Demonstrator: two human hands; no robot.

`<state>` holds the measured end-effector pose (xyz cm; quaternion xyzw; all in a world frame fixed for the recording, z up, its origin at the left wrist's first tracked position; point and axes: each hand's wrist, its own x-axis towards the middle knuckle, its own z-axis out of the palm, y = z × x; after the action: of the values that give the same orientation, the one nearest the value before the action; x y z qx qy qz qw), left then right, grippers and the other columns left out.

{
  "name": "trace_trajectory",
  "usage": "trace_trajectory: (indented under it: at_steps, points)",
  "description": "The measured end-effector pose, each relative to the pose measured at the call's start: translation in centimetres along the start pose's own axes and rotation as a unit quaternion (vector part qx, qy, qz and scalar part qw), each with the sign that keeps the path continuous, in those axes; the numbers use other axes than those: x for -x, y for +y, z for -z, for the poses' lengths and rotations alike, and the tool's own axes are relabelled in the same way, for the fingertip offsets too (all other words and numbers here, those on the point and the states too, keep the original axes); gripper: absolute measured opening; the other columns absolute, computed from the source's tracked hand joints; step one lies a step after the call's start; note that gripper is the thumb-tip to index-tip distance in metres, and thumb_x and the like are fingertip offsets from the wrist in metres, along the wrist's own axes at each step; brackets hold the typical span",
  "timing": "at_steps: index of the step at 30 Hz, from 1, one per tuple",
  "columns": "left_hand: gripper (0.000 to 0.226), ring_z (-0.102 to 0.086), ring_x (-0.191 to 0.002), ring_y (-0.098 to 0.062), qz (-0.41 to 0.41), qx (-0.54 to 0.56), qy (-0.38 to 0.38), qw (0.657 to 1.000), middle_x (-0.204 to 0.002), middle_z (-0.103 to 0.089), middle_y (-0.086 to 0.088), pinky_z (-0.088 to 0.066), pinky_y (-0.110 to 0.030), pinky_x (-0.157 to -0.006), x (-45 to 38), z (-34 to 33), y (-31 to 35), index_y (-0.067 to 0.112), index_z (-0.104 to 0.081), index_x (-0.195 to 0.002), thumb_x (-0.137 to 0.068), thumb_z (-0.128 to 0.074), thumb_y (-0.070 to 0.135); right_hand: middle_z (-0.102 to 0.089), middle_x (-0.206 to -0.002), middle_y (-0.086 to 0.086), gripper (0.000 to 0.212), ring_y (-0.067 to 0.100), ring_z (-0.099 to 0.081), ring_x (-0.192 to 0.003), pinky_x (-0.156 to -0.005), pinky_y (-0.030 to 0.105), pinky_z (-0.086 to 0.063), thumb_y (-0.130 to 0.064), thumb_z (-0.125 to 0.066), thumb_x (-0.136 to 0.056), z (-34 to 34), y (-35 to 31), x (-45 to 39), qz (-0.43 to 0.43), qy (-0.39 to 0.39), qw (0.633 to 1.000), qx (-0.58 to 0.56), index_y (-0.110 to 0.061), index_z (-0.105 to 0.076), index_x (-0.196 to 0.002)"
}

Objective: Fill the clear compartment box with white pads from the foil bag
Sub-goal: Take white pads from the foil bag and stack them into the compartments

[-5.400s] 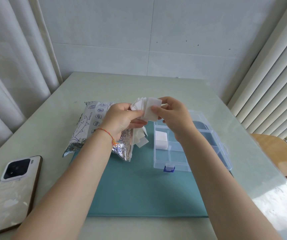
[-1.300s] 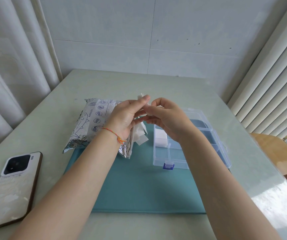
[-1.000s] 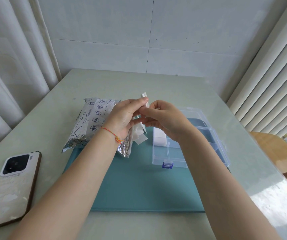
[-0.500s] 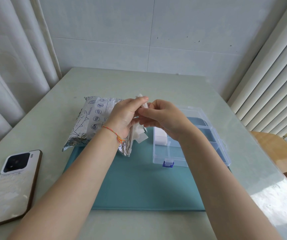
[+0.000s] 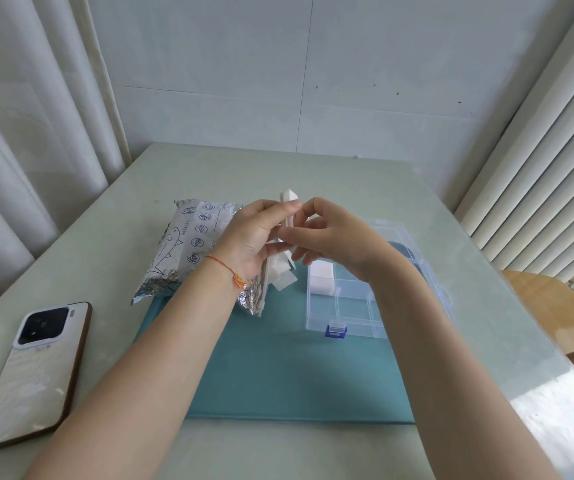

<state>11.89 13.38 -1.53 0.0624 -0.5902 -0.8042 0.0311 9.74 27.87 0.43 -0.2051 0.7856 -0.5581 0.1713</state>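
Your left hand [image 5: 254, 237] holds a thin stack of white pads [image 5: 288, 209] upright on its edge, above the gap between the foil bag [image 5: 192, 244] and the clear compartment box [image 5: 358, 299]; your right hand [image 5: 334, 233] pinches the same stack from the box side, fingers curled; the box lies open on the teal mat [image 5: 278, 368], latch toward you, and its near-left compartment has already white pads inside [image 5: 320, 277]; the other compartments I can see look free; a few loose pads [image 5: 283, 280] spill from the bag mouth, just left of the box; the phone [image 5: 32, 372] rests on the surface well left of the box, near the surface edge; the mat between you and the box is open.
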Motion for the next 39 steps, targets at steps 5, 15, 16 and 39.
trace_trajectory:
  at_steps: [5,15,16,39]
  points:
    - [0.026,-0.072,-0.08,-0.022,0.079,0.047,-0.092,0.991,-0.09,-0.072,-0.006,-0.058,-0.027,-0.062,1.0,0.1,0.8,0.009,-0.058,-0.109,-0.096,-0.055,0.032,-0.067,-0.081,-0.002,0.011,0.012,-0.06,-0.064,-0.06,0.029,-0.05,-0.028,-0.071,-0.085,2.9,-0.5,0.7,0.063,0.136,0.977,0.151,-0.023,-0.065,-0.093]
    - [0.048,-0.06,-0.063,-0.016,0.141,0.131,-0.14,0.971,-0.09,-0.072,0.002,-0.039,-0.015,-0.039,0.5,-1.6,0.1,0.016,-0.073,-0.097,-0.104,-0.031,0.038,-0.068,-0.095,-0.005,0.023,0.015,-0.063,-0.087,-0.081,0.032,-0.052,-0.018,-0.067,-0.082,1.5,0.4,-0.4,0.131,0.158,0.949,0.24,-0.018,-0.069,-0.105]
    - [0.051,-0.058,-0.061,-0.016,0.137,0.13,-0.133,0.973,-0.087,-0.071,0.002,-0.036,-0.015,-0.038,0.4,-1.6,0.0,0.016,-0.075,-0.092,-0.103,-0.031,0.041,-0.068,-0.094,-0.004,0.022,0.014,-0.063,-0.086,-0.08,0.03,-0.051,-0.018,-0.068,-0.083,1.4,0.4,-0.4,0.138,0.165,0.945,0.246,-0.018,-0.07,-0.104]
    - [0.03,-0.041,-0.044,-0.012,0.161,0.058,-0.13,0.977,-0.071,-0.054,-0.007,-0.024,-0.017,-0.037,-0.1,-0.7,-0.4,0.019,-0.056,-0.091,-0.102,-0.037,0.04,-0.068,-0.082,0.0,0.007,0.01,-0.055,-0.072,-0.066,0.018,-0.042,-0.021,-0.069,-0.086,1.2,0.4,-0.7,0.117,0.191,0.949,0.22,-0.014,-0.069,-0.087]
